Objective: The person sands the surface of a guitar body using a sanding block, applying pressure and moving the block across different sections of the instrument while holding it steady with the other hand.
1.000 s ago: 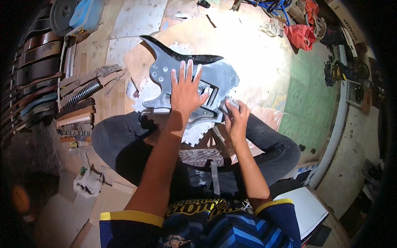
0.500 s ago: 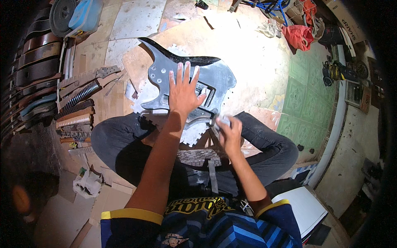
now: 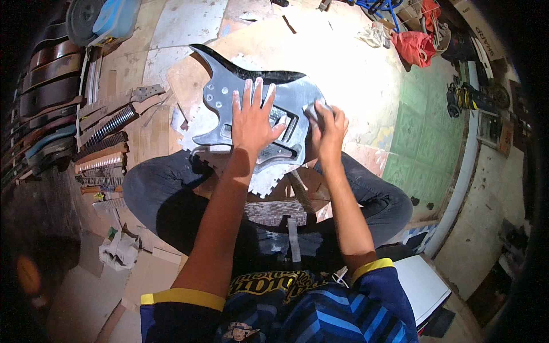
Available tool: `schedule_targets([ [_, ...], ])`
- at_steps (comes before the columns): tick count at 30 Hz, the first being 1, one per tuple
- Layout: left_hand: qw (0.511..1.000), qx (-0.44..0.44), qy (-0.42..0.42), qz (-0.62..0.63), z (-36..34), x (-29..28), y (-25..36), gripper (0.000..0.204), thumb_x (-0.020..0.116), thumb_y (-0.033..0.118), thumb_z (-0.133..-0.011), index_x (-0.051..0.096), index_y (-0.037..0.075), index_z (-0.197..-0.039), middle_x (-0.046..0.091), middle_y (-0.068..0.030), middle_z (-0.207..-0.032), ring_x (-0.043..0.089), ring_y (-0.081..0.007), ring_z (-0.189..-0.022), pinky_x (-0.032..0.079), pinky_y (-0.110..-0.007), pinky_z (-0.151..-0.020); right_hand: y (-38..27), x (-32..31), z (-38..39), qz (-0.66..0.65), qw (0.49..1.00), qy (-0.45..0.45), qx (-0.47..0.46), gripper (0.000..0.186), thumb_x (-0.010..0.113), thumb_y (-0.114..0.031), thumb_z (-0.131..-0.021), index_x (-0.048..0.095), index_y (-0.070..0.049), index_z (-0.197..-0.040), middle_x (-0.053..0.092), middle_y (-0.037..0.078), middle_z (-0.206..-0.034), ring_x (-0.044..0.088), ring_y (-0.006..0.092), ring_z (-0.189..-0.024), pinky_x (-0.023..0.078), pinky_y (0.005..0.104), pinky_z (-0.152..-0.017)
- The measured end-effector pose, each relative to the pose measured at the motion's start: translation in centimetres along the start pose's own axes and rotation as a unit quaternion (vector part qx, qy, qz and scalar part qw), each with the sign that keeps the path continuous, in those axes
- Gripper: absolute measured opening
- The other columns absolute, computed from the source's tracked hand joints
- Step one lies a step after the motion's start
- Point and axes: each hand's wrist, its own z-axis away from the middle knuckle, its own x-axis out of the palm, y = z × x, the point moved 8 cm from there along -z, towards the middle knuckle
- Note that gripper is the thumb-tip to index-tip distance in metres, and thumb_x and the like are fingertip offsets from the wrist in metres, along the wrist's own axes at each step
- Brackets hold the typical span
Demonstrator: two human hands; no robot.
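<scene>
A dark grey electric guitar body [image 3: 229, 132] lies face up between my bent legs, with a glossy black edge along its far side and cavities cut into its face. White jigsaw-edged foam mat [image 3: 266, 183] shows from under it. My left hand [image 3: 251, 123] rests flat on the middle of the body, fingers spread and dusty white at the tips. At the body's right end, my right hand [image 3: 331, 130] is closed round a small grey sanding pad [image 3: 312, 107], pressed to the surface. Its underside is hidden.
Several guitar necks [image 3: 114, 128] lie in a row at the left, beside stacked guitar bodies [image 3: 51, 86]. A blue plastic tub [image 3: 116, 17] stands at the far left. A red bag [image 3: 413, 48] is at the far right; a white flat box [image 3: 414, 288] sits near my right elbow.
My right hand has moved away from me with the pad, from the near right corner up onto the body's right end. My left hand stays on the body.
</scene>
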Motion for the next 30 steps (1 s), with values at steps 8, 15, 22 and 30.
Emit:
schedule_targets([
  [8, 1.0, -0.006, -0.011, 0.013, 0.3, 0.2, -0.1, 0.087, 0.066, 0.058, -0.085, 0.043, 0.018, -0.158, 0.032, -0.0173, -0.166, 0.023, -0.0381, -0.155, 0.017, -0.062, -0.124, 0.5, 0.0, -0.2, 0.03, 0.999, -0.024, -0.037, 0.051, 0.071, -0.004, -0.085, 0.066, -0.019, -0.133, 0.057, 0.027, -0.126, 0.054, 0.0458, -0.112, 0.043, 0.0536, -0.098],
  [15, 0.999, -0.018, -0.031, -0.004, 0.7, 0.4, -0.7, 0.082, 0.063, 0.056, -0.088, 0.042, 0.02, -0.159, 0.031, -0.0171, -0.166, 0.023, -0.0371, -0.156, 0.017, -0.061, -0.124, -2.2, 1.2, 7.1, 0.032, 0.989, -0.131, -0.056, 0.055, 0.075, -0.002, -0.079, 0.071, -0.023, -0.129, 0.057, 0.027, -0.128, 0.053, 0.0453, -0.12, 0.041, 0.0538, -0.103],
  [22, 0.999, -0.02, -0.025, -0.003, 0.5, 0.8, -0.7, 0.083, 0.063, 0.057, -0.088, 0.04, 0.023, -0.16, 0.029, -0.0155, -0.168, 0.021, -0.037, -0.156, 0.016, -0.061, -0.125, -0.6, 2.0, 1.1, 0.041, 0.996, -0.075, 0.001, 0.039, 0.07, -0.005, -0.088, 0.07, -0.017, -0.125, 0.057, 0.029, -0.125, 0.054, 0.0463, -0.114, 0.042, 0.0528, -0.099],
  [30, 1.0, -0.01, -0.018, 0.015, 0.4, 0.8, -0.2, 0.083, 0.064, 0.055, -0.088, 0.04, 0.021, -0.16, 0.03, -0.0171, -0.167, 0.022, -0.039, -0.156, 0.016, -0.063, -0.124, -0.8, 1.3, -5.6, 0.022, 0.999, -0.022, -0.042, 0.049, 0.068, -0.006, -0.087, 0.065, -0.016, -0.134, 0.057, 0.024, -0.127, 0.053, 0.0445, -0.114, 0.041, 0.0549, -0.097],
])
